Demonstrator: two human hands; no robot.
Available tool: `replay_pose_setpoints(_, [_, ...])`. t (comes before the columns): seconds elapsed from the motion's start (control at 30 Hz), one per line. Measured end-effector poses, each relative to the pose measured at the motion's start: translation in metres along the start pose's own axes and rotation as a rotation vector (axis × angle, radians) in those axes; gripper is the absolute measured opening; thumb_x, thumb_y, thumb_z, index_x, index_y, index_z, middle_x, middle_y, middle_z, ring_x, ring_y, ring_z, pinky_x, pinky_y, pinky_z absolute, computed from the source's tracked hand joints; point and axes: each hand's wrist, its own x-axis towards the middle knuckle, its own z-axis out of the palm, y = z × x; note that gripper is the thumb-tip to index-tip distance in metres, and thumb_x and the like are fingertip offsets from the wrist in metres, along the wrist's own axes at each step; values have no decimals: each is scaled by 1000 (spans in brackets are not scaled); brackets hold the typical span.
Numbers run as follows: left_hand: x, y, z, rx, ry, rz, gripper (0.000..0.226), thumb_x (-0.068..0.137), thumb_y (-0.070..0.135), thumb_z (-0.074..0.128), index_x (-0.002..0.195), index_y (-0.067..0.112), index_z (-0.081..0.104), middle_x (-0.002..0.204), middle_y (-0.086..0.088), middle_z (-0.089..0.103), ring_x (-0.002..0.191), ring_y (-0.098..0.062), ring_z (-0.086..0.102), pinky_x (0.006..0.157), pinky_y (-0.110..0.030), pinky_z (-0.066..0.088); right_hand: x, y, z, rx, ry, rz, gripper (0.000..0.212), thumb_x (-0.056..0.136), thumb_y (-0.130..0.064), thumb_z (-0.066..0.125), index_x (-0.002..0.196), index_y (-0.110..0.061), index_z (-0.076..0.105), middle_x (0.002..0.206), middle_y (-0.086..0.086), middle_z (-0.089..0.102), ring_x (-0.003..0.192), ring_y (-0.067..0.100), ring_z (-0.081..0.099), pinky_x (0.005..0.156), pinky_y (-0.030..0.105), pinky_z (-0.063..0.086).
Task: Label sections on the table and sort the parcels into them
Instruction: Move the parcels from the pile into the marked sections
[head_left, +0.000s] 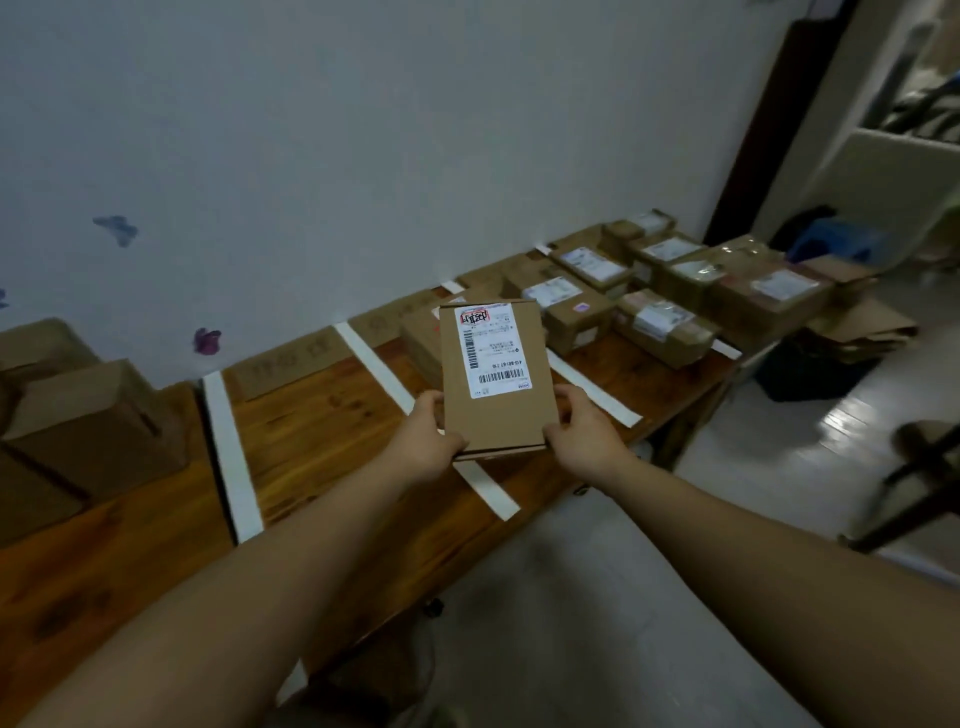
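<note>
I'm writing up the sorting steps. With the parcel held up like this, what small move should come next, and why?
Probably lower the parcel onto the table in the section its shipping label names. The left hand and right hand grip its near corners, label facing up, above the tape strips; which section is unreadable.

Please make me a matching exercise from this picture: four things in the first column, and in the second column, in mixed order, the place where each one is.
Things
1. flat parcel
2. white tape strip
3. purple sticker
4. large plain box

Places
A. on the wall
B. at the left end of the table
C. held between the left hand and the right hand
D. lying across the table top

Pairs: 1-C, 2-D, 3-A, 4-B
</note>
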Motion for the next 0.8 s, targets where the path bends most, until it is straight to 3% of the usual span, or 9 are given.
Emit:
replay_pose_setpoints(0.07, [20,15,16,6,-42,30,72,88,7,61,145,19,20,119,-9,55,107,-28,59,86,-38,53,15,12,-16,12,39,30,49,95,-17,50,141,-24,36,130,7,56,107,23,57,89,37,49])
replay_pose_setpoints(0.17, [56,35,36,8,-110,77,86,88,9,62,150,27,5,126,-6,55,102,-19,57,84,-36,53,43,25,-37,14,88,45,49,97,-17,48,144,-23,35,136,6,52,102,16,53,79,30,46])
replay_pose_setpoints(0.27, [97,52,51,-11,-179,100,88,87,8,62,150,26,3,131,-7,53,106,-18,55,87,-31,49,75,32,-57,-2,115,51,51,95,-16,51,144,-21,37,141,2,48,119,19,51,93,30,45])
replay_pose_setpoints(0.4, [144,79,66,-54,-212,96,91,85,4,64,151,22,4,142,-9,45,127,-25,46,103,-38,42,117,34,-81,-60,89,36,61,90,-18,59,145,-24,34,135,-5,48,123,15,48,96,29,41])
replay_pose_setpoints(0.47, [163,91,71,-34,-199,104,90,85,7,65,151,22,6,144,-7,42,131,-26,42,102,-35,38,136,35,-93,-74,87,26,67,89,-19,61,148,-27,29,143,1,45,126,20,47,101,33,42])
replay_pose_setpoints(0.57, [186,106,79,-10,-179,109,97,79,12,71,150,30,6,145,-6,39,133,-28,39,107,-44,37,159,39,-109,-84,77,28,68,92,-14,58,150,-23,24,147,3,40,122,16,45,92,25,40])
replay_pose_setpoints(0.67, [198,122,88,39,-173,142,102,76,8,73,151,28,6,144,-3,39,131,-25,39,103,-36,37,187,47,-125,-138,73,-9,69,94,-15,56,152,-20,20,151,5,35,132,23,39,101,31,36])
replay_pose_setpoints(0.8, [216,140,111,95,-124,155,112,73,5,76,150,30,-1,147,-3,34,131,-24,38,102,-36,42,226,63,-147,-183,4,-44,64,96,-15,52,152,-24,22,151,5,35,134,23,37,104,35,35])
